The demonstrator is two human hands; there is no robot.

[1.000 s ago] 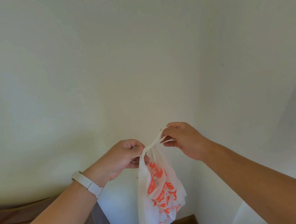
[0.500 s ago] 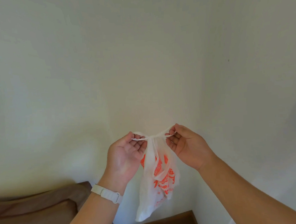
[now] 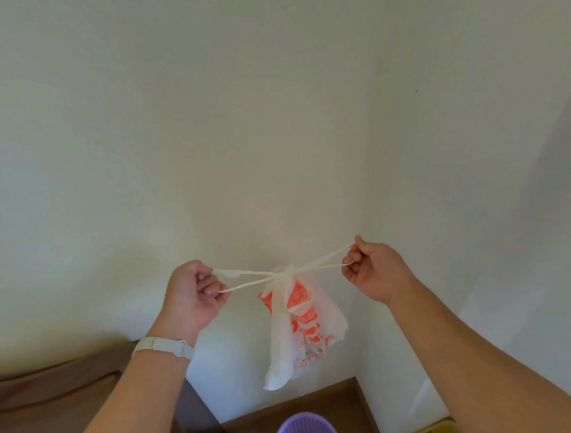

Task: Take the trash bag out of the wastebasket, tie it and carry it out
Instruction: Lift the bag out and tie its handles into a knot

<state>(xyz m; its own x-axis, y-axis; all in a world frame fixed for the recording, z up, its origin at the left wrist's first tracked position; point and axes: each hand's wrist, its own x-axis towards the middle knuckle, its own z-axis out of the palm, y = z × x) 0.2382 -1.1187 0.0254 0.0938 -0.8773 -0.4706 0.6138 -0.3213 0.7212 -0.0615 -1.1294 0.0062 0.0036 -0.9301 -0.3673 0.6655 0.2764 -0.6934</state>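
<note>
A white trash bag (image 3: pixel 303 324) with orange print is held up in front of a pale wall. One stretched handle is pinched in the closed left hand (image 3: pixel 192 297), the other in the closed right hand (image 3: pixel 373 271). The bag hangs between and below both fists from a knot (image 3: pixel 285 272). A purple wastebasket (image 3: pixel 305 430) is seen on the floor beneath it.
</note>
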